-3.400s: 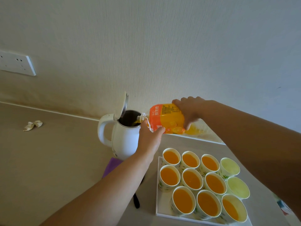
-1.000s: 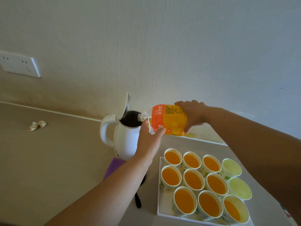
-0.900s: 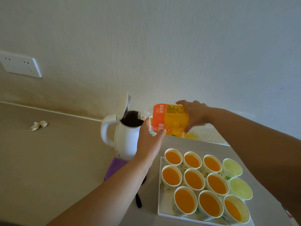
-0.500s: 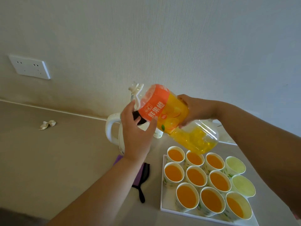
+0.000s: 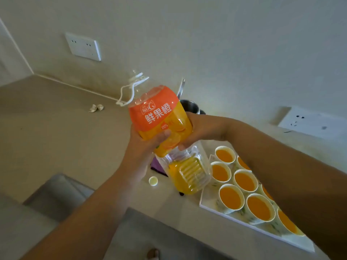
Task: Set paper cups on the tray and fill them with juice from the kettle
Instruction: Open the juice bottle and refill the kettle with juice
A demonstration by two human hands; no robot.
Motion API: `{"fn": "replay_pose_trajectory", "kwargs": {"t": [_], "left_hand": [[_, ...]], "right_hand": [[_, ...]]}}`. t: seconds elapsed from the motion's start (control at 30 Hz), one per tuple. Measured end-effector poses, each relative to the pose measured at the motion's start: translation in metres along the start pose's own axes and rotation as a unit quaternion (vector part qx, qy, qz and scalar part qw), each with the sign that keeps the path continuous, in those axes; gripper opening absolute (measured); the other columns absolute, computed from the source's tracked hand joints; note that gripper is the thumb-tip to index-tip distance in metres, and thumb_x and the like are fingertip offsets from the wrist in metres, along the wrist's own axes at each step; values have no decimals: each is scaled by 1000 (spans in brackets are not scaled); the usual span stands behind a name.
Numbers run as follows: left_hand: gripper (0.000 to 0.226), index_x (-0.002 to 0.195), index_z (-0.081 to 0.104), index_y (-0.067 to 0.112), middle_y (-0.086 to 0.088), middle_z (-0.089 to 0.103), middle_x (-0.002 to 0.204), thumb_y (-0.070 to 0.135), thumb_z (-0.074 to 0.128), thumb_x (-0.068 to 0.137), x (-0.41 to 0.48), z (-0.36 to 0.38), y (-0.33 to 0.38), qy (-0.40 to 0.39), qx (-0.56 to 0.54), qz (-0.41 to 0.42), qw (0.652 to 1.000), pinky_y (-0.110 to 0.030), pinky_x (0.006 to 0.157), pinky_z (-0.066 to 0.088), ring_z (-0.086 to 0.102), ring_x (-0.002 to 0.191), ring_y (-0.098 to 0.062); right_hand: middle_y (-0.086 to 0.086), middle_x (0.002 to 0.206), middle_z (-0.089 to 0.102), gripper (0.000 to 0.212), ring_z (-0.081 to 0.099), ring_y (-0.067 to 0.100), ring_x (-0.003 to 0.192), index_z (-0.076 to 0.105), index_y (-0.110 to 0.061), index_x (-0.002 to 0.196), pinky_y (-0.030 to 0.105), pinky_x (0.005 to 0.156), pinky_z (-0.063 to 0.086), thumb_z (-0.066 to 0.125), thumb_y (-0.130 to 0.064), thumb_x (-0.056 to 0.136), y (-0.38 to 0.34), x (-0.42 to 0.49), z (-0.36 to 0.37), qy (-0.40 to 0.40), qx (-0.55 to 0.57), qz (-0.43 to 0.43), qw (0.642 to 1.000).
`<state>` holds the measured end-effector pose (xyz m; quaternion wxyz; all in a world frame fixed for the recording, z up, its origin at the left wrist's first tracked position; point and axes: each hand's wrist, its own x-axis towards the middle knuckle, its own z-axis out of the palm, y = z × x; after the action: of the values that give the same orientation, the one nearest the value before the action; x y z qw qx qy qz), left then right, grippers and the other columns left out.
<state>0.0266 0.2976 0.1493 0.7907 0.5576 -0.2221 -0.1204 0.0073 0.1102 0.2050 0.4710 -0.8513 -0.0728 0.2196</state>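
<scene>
Beige counter: left hand, right hand grip juice bottle.

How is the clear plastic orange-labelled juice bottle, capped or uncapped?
Uncapped: the juice bottle has a bare neck, and a small pale round cap lies on the counter.
</scene>
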Motion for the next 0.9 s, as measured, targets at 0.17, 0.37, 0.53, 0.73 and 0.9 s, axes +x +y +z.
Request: {"fn": "replay_pose_trajectory", "kwargs": {"t": [0.17, 0.37, 0.53, 0.73, 0.9], "left_hand": [[73, 121, 58, 11, -15, 69, 110, 25, 84, 54, -23, -45, 5, 39, 80, -37, 995, -38, 74, 57, 69, 98, -31], [80, 120, 61, 13, -8, 72, 107, 32, 88, 47, -34, -99, 1, 22, 169, -130, 977, -40, 79, 58, 70, 96, -26], [106, 132, 50, 24, -3, 67, 118, 48, 94, 38, -33, -130, -5, 24, 202, -189, 961, -50, 87, 55, 67, 105, -24], [101, 133, 48, 18, -7, 67, 119, 37, 93, 45, -28, -147, -5, -23, 179, -208, 961, -50, 89, 54, 66, 106, -25], [94, 125, 47, 32, 5, 67, 115, 39, 88, 41, -16, -145, 3, -64, 187, -205, 958, -35, 81, 58, 67, 102, -15]], "right_hand": [[-11, 132, 53, 67, 51, 12, 122, 40, -31, 136, 34, 101, 46, 74, -19, 80, 17, 27, 45, -37, 38, 29, 998], [7, 137, 49, 64, 52, 26, 120, 39, -17, 141, 36, 98, 46, 68, -18, 85, 68, 60, 87, 24, -173, 169, 970], [10, 141, 43, 74, 46, 28, 126, 33, -14, 146, 32, 100, 38, 70, -33, 84, 94, 90, 132, 61, -273, 185, 942], [11, 139, 38, 52, 44, 30, 123, 42, -9, 138, 37, 99, 42, 58, -30, 93, 107, 121, 172, 54, -304, 204, 929], [9, 111, 65, 28, 62, 27, 103, 64, -10, 112, 39, 87, 51, 65, -16, 84, 100, 123, 158, 125, -224, 186, 948]]}}
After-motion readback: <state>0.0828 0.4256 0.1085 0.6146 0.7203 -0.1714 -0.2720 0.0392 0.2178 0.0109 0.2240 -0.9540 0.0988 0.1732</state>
